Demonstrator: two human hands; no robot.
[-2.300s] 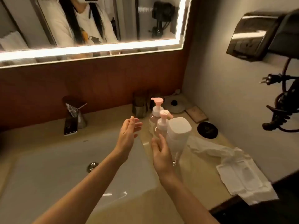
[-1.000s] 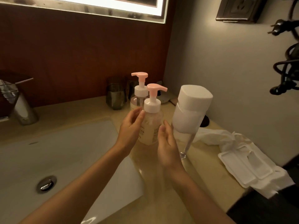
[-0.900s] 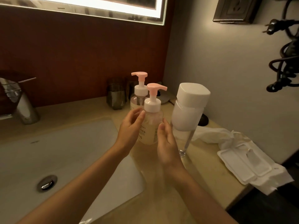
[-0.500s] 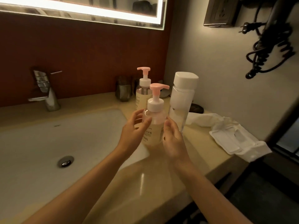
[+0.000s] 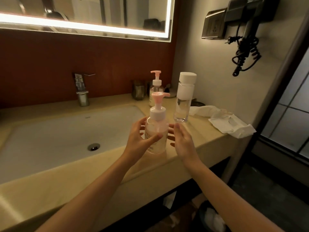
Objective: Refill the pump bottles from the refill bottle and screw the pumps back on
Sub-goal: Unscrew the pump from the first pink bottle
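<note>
Both hands now grip nearer pump bottle.

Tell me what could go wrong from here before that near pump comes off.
1. The near bottle stands close to the counter's front edge, beside the sink. The left hand is on it, but the right hand is open beside it, so twisting could slide or tip it.
2. The tall, narrow refill bottle stands just behind the right hand; an elbow or wrist could topple it.
</note>
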